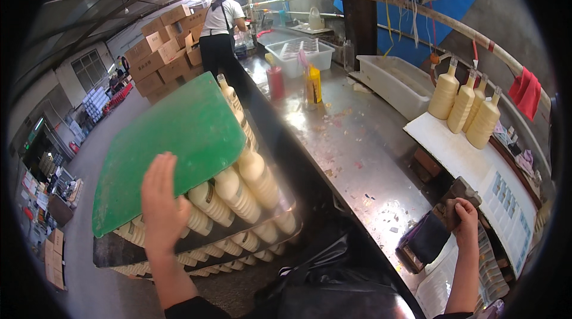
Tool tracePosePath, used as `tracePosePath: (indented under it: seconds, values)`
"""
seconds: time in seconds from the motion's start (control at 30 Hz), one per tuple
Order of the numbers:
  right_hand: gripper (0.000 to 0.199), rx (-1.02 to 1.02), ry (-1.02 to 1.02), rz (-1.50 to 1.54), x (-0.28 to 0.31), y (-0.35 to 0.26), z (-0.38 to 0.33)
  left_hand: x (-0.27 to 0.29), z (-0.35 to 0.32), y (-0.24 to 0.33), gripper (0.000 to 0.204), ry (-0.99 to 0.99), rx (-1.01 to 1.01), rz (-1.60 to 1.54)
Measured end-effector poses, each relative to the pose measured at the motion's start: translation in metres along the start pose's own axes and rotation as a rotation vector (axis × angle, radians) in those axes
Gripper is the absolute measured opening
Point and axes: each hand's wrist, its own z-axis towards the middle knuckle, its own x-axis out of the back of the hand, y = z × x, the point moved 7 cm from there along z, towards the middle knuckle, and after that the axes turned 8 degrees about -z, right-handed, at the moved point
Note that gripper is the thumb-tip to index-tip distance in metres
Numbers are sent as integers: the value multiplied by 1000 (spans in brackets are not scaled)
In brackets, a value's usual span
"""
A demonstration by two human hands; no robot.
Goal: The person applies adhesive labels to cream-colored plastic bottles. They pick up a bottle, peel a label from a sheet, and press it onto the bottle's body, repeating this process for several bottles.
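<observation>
My left hand is raised with its fingers stretched out, in front of a green board. It holds nothing; whether it touches the board is hard to tell. Under the board stand several cream ribbed bottles, stacked in layers. At the right, my right hand is closed on a brownish cloth-like piece. That piece adjoins a block covered in black cloth on the metal table. Part of what the right hand grips is hidden by the fingers.
Several cream bottles stand on a white board at the right. A white bin, a clear tub and a yellow bottle are farther back. Another person stands near stacked cartons. Black plastic lies near me.
</observation>
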Motion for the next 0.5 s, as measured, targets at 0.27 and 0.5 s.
tracePosePath:
  seconds: [0.27, 0.5]
  values:
    - [23, -13, 41, -7, 16, 17, -8, -69, 6, -2, 49, -175, -51, 121]
    - [23, -84, 104, -41, 26, 21, -24, -91, 10, -19, 44, -177, 16, 311]
